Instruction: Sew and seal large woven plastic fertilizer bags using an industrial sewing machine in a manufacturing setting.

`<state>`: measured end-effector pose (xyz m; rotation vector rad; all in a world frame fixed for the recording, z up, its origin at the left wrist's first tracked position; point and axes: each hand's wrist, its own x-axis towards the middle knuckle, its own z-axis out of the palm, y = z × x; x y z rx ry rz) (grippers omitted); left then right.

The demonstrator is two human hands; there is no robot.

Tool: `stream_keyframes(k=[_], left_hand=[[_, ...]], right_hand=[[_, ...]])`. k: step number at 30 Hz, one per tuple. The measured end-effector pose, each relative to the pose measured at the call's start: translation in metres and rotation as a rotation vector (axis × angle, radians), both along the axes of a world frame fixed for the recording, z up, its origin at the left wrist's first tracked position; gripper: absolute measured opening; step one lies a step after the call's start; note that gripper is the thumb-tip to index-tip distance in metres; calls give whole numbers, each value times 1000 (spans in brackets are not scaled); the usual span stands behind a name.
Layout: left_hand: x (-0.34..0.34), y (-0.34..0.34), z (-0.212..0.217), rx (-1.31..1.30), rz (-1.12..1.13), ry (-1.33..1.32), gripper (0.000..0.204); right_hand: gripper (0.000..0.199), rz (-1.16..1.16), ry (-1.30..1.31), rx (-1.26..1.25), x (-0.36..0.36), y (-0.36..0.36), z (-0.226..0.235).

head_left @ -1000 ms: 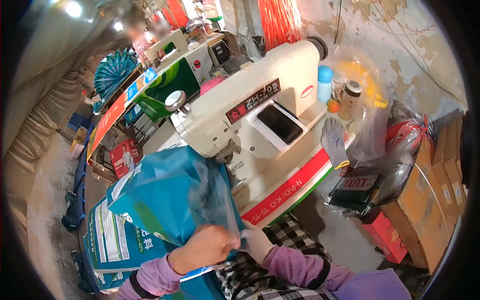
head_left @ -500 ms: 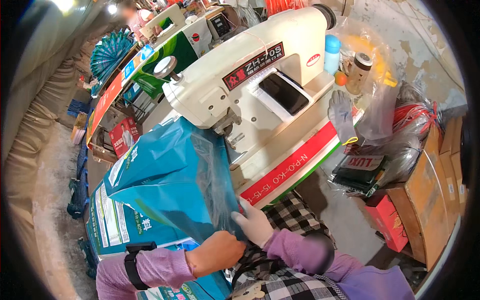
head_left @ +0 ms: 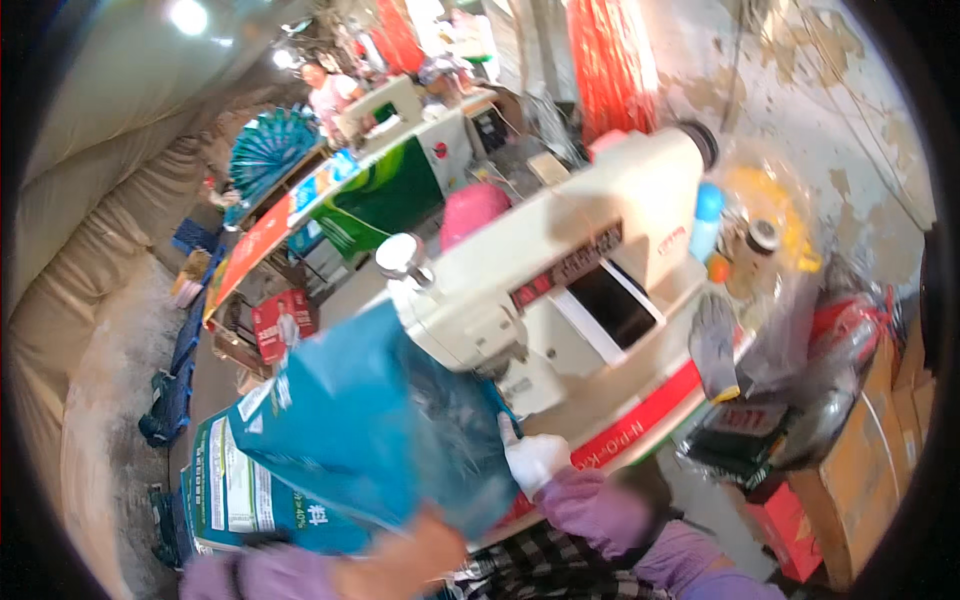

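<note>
A large teal woven bag [head_left: 340, 420] with a clear inner liner [head_left: 460, 420] hangs and folds in front of the white sewing machine [head_left: 540, 260]. Its edge reaches up beneath the machine's head, close to the needle area. My right hand [head_left: 537, 462], in a white glove, rests at the bag's right edge just below the needle area, with its index finger stretched up along that edge. Lower down, at the bag's near side, my left hand [head_left: 425, 555] is bare and smeared by motion, so its fingers are not readable. Purple sleeves cover both arms.
A phone [head_left: 612, 305] lies on the machine bed. To the right are a grey glove [head_left: 713, 345], a blue bottle [head_left: 706, 220], a brown-bodied jar [head_left: 755, 255] and cardboard boxes [head_left: 865, 450]. Behind stands another machine [head_left: 385, 108] with a person [head_left: 330, 95] beside it.
The view has shifted, so the scene sits lower and further right. My right hand has moved up the bag's edge toward the needle area. The left hand, a fist before, is now blurred.
</note>
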<state>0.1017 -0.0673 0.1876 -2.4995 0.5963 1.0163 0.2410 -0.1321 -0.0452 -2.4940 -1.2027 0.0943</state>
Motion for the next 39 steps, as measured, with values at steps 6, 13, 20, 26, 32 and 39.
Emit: stream_keyframes(k=[6,13,20,26,32,39], left_hand=[[42,-67,-95,-794,-46,-65,18],[33,18,-34,-621,-69,-356,28],[-35,-10,-104,-674,29,-515,20],[-26,-8,-78,-547,-73,-550,20],[-41,-8,-67,-639,177,-423,22],[-60,5,-93,-704,181,-549,20]], right_hand=[[61,-343,415,151,9,53,-2],[61,-70,593,415,-56,-31,-35],[65,-25,764,594,-80,-50,-43],[67,-13,635,758,-81,-56,-25],[50,-61,823,736,-74,-62,-10],[33,-188,1228,872,-59,-56,-45]])
